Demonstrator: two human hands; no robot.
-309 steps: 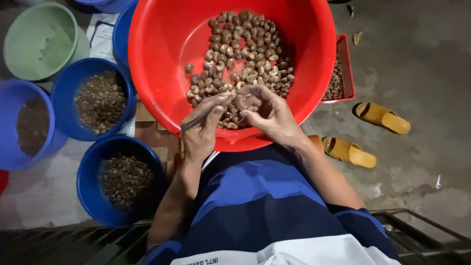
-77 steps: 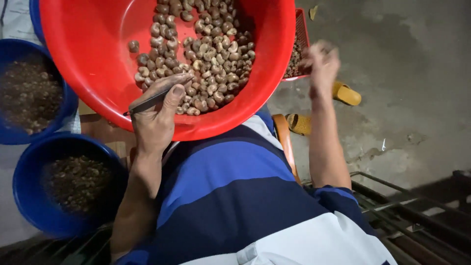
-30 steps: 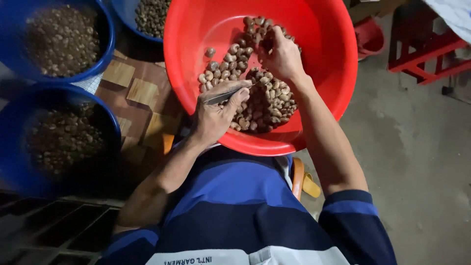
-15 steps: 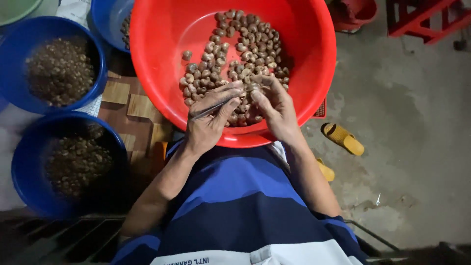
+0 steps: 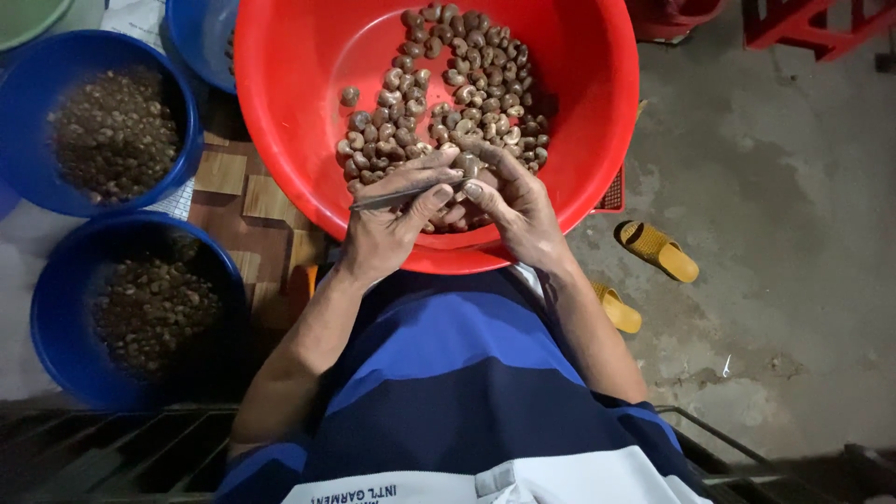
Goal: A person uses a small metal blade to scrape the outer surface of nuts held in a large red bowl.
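The left hand (image 5: 387, 233) is holding a thin metal pick (image 5: 401, 194) and the right hand's (image 5: 518, 210) fingers are pinching one nut (image 5: 465, 170) over the red basin (image 5: 280, 140), where many nuts are waiting, while two blue tubs (image 5: 47, 308) beside it are sitting partly filled.

The basin (image 5: 280, 140) sits ahead of the person, nuts (image 5: 448, 93) heaped in its middle and near side, both hands (image 5: 448, 210) meeting at its near rim, two filled bowls (image 5: 56, 308) to its left, sandals (image 5: 656, 250) on the floor (image 5: 793, 280) to its right.
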